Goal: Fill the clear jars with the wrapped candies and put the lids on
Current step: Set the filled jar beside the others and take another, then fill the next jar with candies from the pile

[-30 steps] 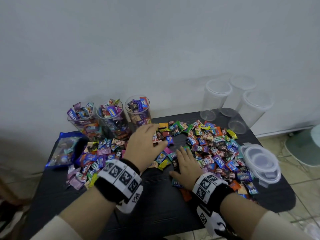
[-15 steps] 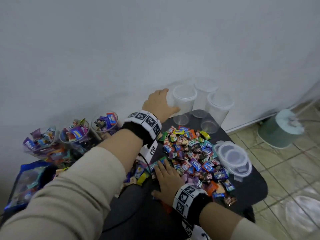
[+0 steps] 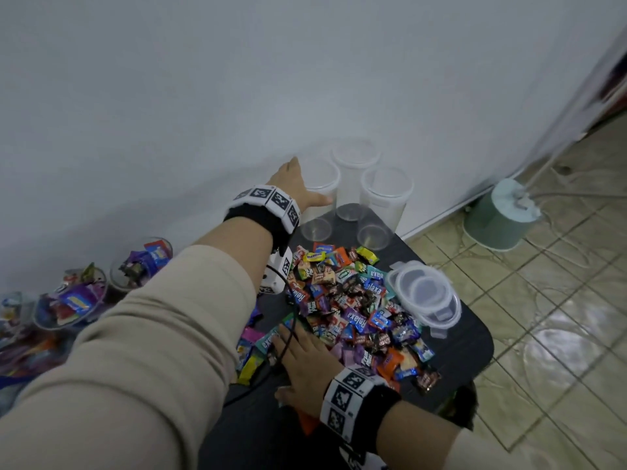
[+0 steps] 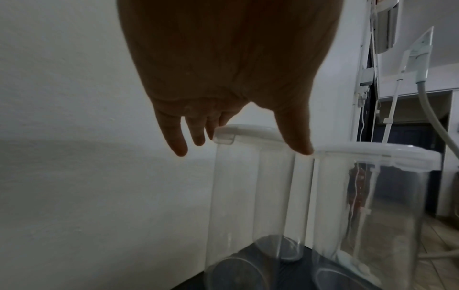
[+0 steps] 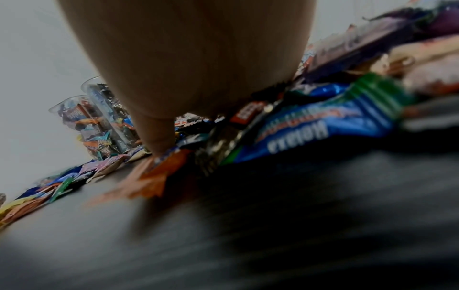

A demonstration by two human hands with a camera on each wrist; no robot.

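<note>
Left hand (image 3: 292,184) outstretched (fingers spread)

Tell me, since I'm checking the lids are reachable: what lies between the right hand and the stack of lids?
In the head view, the pile of wrapped candies fills the stretch between the right hand and the stack of lids.

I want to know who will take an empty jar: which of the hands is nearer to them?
Left. The left hand touches the nearest empty jar; the right hand lies flat on the candies.

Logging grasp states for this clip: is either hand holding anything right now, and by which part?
Left hand is around the nearest empty jar's upper wall, just under its lid; firm grip cannot be told. Right hand rests flat on the candies, holding nothing.
</note>
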